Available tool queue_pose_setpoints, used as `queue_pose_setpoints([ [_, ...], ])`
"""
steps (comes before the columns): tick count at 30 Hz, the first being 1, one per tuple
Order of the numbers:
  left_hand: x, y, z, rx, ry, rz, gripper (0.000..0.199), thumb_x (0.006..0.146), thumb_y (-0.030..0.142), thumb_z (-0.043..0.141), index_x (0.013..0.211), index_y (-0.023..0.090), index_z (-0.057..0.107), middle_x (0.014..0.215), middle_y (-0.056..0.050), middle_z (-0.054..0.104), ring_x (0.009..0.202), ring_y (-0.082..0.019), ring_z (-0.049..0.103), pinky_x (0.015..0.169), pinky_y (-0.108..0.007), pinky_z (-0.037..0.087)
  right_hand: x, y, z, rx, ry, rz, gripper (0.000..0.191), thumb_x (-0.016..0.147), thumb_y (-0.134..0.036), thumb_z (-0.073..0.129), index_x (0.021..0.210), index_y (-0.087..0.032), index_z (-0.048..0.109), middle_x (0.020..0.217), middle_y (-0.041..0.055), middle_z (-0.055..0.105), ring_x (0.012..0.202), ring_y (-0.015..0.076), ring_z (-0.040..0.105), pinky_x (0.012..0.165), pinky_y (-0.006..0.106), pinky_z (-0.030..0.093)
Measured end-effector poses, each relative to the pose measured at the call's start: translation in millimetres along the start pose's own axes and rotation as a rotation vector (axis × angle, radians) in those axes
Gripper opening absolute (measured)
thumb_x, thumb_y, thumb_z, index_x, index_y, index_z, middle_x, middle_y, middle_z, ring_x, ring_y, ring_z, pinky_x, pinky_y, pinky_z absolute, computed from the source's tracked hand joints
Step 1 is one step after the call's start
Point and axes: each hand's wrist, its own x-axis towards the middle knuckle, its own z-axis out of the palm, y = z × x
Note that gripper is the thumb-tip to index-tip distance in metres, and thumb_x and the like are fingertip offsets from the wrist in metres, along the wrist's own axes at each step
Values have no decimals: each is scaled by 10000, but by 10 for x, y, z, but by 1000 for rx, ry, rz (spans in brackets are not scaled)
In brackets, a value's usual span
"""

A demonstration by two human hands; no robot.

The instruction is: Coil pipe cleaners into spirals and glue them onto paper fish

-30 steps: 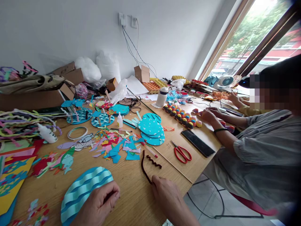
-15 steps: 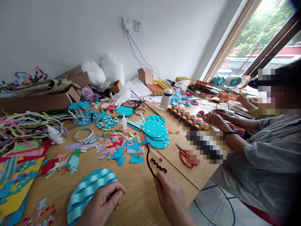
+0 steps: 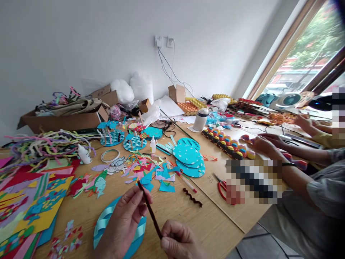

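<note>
Brown pipe cleaner (image 3: 151,213) pinched in left hand (image 3: 124,213) and right hand (image 3: 179,239), littered wooden table (image 3: 212,232), pale wall (image 3: 107,39)

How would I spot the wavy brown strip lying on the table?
On the wooden table, find the thin stick slanting toward the near right edge. The wavy strip lies just left of it, beyond the right hand. It is dark brown and bent into waves, while the held strip, stretched between that hand and the left hand, is nearly straight.
</note>
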Motion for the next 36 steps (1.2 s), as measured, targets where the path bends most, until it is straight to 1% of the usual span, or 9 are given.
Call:
queue_pose_setpoints([
  [6,-66,70,96,-51,-59,-57,87,703,241,695,764,194,655,736,-20,651,675,-130,590,520,-173,441,18,19,17,82,8,-3,475,543,-574,714,595,-187,444,404,-109,333,343,19,247,344,176,162],
  [16,-81,83,131,128,4,189,144,689,289,699,650,173,623,596,5,600,567,-119,537,483,-182,432,125,158,7,198,109,-36,449,550,-506,750,582,-181,443,379,-100,390,321,21,281,340,165,197],
  [20,-60,122,124,8,52,158,135,681,272,709,668,173,619,653,8,597,630,-124,562,484,-169,448,105,122,29,333,135,-77,436,560,-493,754,609,-178,457,422,-79,455,340,24,320,369,161,212],
  [23,-43,138,108,-116,112,108,169,618,254,762,682,171,629,679,18,605,640,-110,581,480,-138,455,100,88,57,305,123,-126,422,575,-492,746,607,-174,470,437,-65,470,367,34,355,401,167,247],
  [26,-26,160,80,-158,168,95,213,579,251,789,701,173,632,699,19,623,636,-105,595,469,-124,459,97,12,7,132,113,-137,403,619,-520,697,600,-168,500,470,-44,482,395,52,394,430,183,295],
  [28,-20,194,49,-154,202,126,231,569,257,794,708,176,628,693,21,630,629,-102,597,480,-126,468,65,-93,-132,-78,185,-167,402,652,-552,641,604,-170,524,517,-24,501,431,77,434,444,198,323],
  [32,-31,267,-32,-44,211,218,199,615,275,762,707,173,617,680,14,641,627,-112,596,514,-153,482,-95,-350,-680,-811,656,-267,269,768,-449,502,712,-197,576,657,26,579,594,164,530,549,259,387],
  [34,-39,275,-67,30,164,215,151,670,270,720,706,170,612,675,8,638,633,-119,591,524,-168,478,-169,-404,-994,-1184,836,-157,190,784,-360,457,783,-213,577,794,54,622,658,191,563,588,285,391],
  [36,-40,263,-92,78,136,202,119,711,261,683,721,170,607,676,7,630,632,-119,582,524,-174,466,-202,-376,-1247,-1390,881,5,160,779,-303,436,805,-211,564,868,73,627,697,205,589,579,286,389],
])
